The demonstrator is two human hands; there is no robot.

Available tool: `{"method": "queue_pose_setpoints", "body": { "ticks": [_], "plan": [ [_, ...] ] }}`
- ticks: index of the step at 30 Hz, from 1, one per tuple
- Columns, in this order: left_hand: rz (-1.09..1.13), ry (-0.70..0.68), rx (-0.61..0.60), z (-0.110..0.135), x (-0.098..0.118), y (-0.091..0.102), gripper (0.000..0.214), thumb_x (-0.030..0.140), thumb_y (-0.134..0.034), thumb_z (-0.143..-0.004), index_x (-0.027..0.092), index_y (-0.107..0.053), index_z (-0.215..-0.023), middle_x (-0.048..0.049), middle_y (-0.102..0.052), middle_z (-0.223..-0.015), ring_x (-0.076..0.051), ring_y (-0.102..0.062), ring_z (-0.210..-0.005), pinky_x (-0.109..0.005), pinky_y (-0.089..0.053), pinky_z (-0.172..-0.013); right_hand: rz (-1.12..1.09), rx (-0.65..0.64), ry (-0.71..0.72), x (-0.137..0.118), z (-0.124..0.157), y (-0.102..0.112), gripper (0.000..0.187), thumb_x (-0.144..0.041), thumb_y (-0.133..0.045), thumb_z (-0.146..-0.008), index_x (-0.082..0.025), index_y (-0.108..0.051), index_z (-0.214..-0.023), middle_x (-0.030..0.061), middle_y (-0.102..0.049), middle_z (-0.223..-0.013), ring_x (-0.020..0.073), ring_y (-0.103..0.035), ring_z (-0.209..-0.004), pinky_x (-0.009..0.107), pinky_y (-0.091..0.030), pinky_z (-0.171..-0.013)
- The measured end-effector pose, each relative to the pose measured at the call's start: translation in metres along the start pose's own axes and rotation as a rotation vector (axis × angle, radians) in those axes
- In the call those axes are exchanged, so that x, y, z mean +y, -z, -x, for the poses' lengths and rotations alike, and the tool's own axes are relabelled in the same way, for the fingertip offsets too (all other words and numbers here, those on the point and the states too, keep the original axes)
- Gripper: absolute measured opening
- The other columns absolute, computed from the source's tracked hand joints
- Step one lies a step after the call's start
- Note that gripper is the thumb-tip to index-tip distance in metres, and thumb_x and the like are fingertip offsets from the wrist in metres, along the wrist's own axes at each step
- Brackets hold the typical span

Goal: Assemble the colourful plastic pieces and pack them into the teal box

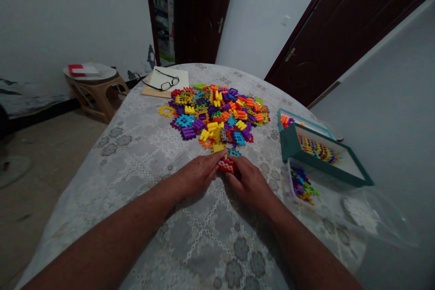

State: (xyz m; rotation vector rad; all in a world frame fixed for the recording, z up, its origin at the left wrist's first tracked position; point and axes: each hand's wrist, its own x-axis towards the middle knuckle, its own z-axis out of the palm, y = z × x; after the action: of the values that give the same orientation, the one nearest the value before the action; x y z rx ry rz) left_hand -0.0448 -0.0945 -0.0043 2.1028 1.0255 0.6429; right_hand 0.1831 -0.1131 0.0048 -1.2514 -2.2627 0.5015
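Observation:
My left hand (202, 172) and my right hand (247, 176) meet near the middle of the table, closed on a small red toothed plastic building piece (225, 166) between them. The fingers cover parts of it. Just beyond my fingertips lie a yellow piece (218, 147) and a teal window-shaped piece (234, 152); whether these touch the red one I cannot tell. A large loose heap of plastic building pieces (212, 115) spreads beyond my hands, in purple, orange, yellow, blue, red and green.
The round table wears a grey patterned cloth (136, 190). Glasses (166, 85) rest on a board (183, 77) at the back left. On the right stand a dark green box (353, 173) with beaded strands and a clear plastic container (289, 181) with more pieces. A stool (98, 95) stands beyond the left edge.

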Motion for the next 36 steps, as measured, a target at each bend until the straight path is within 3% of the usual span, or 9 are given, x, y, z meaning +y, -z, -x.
{"method": "queue_pose_setpoints", "body": {
  "ticks": [5, 11, 16, 20, 24, 27, 30, 34, 36],
  "plan": [
    [-0.007, -0.042, 0.010, -0.001, -0.004, -0.002, 0.056, 0.020, -0.049, -0.101, 0.028, -0.050, -0.156, -0.0113, -0.066, -0.151, -0.029, -0.065, -0.135, -0.046, -0.048, -0.117, 0.105, -0.003, 0.054, -0.002, 0.000, -0.008, 0.043, -0.023, -0.058, -0.103, -0.021, -0.055, -0.145, 0.0140, -0.068, -0.125, 0.0298, -0.064, -0.114, 0.046, -0.054, -0.101],
    [-0.087, -0.081, 0.026, 0.000, -0.006, -0.009, 0.057, 0.027, -0.039, -0.107, 0.021, -0.040, -0.163, -0.0160, -0.055, -0.163, -0.030, -0.057, -0.147, -0.049, -0.046, -0.122, 0.104, -0.006, 0.006, -0.008, -0.003, -0.012, 0.025, -0.024, -0.056, -0.103, -0.018, -0.061, -0.127, 0.0130, -0.069, -0.113, 0.0269, -0.064, -0.102, 0.040, -0.053, -0.092],
    [-0.167, -0.140, 0.072, 0.001, -0.019, -0.018, 0.059, 0.028, -0.040, -0.106, 0.021, -0.039, -0.165, -0.0167, -0.060, -0.158, -0.030, -0.065, -0.138, -0.048, -0.053, -0.117, 0.215, -0.013, -0.091, -0.017, -0.005, -0.007, 0.023, -0.027, -0.062, -0.100, -0.019, -0.062, -0.122, 0.0114, -0.071, -0.115, 0.0266, -0.062, -0.105, 0.039, -0.049, -0.094],
    [-0.193, -0.162, 0.089, -0.003, -0.025, -0.018, 0.056, 0.031, -0.042, -0.107, 0.025, -0.045, -0.163, -0.0133, -0.069, -0.149, -0.030, -0.071, -0.131, -0.047, -0.059, -0.110, 0.270, -0.042, -0.136, -0.021, -0.009, -0.004, 0.018, -0.030, -0.064, -0.098, -0.021, -0.063, -0.114, 0.0091, -0.072, -0.110, 0.0248, -0.062, -0.100, 0.035, -0.048, -0.086],
    [-0.197, -0.161, 0.112, -0.005, -0.023, -0.011, 0.053, 0.036, -0.045, -0.107, 0.027, -0.051, -0.159, -0.0091, -0.068, -0.151, -0.029, -0.069, -0.134, -0.043, -0.057, -0.114, 0.266, -0.045, -0.178, -0.024, -0.011, 0.010, 0.012, -0.031, -0.066, -0.095, -0.022, -0.063, -0.102, 0.0067, -0.072, -0.099, 0.0221, -0.062, -0.088, 0.032, -0.045, -0.076],
    [-0.221, -0.166, 0.151, -0.005, -0.025, -0.006, 0.052, 0.037, -0.047, -0.106, 0.025, -0.056, -0.155, -0.0090, -0.069, -0.150, -0.029, -0.071, -0.132, -0.043, -0.057, -0.114, 0.202, 0.048, -0.233, -0.023, -0.010, 0.042, 0.009, -0.030, -0.065, -0.094, -0.022, -0.062, -0.098, 0.0027, -0.070, -0.088, 0.0185, -0.061, -0.078, 0.028, -0.041, -0.070],
    [-0.249, -0.154, 0.165, -0.005, -0.030, -0.004, 0.051, 0.039, -0.047, -0.106, 0.024, -0.058, -0.154, -0.0086, -0.071, -0.147, -0.028, -0.073, -0.128, -0.041, -0.058, -0.113, 0.205, 0.263, -0.290, -0.006, -0.004, 0.097, 0.014, -0.035, -0.062, -0.099, -0.022, -0.062, -0.105, 0.0024, -0.070, -0.089, 0.0171, -0.061, -0.074, 0.027, -0.041, -0.070],
    [-0.266, -0.157, 0.162, -0.006, -0.035, -0.003, 0.051, 0.041, -0.046, -0.107, 0.024, -0.061, -0.152, -0.0077, -0.073, -0.143, -0.027, -0.074, -0.125, -0.039, -0.059, -0.112, 0.486, 0.513, -0.472, 0.052, 0.006, 0.186, 0.032, -0.046, -0.056, -0.103, -0.020, -0.061, -0.121, 0.0103, -0.075, -0.103, 0.0227, -0.067, -0.086, 0.030, -0.045, -0.076],
    [-0.268, -0.150, 0.166, -0.006, -0.036, -0.003, 0.051, 0.042, -0.047, -0.106, 0.024, -0.063, -0.151, -0.0069, -0.074, -0.143, -0.026, -0.074, -0.126, -0.038, -0.059, -0.112, 0.601, 0.456, -0.674, 0.090, 0.010, 0.223, 0.036, -0.045, -0.056, -0.104, -0.018, -0.062, -0.126, 0.0139, -0.075, -0.110, 0.0252, -0.069, -0.095, 0.029, -0.047, -0.078]
  ]
}}
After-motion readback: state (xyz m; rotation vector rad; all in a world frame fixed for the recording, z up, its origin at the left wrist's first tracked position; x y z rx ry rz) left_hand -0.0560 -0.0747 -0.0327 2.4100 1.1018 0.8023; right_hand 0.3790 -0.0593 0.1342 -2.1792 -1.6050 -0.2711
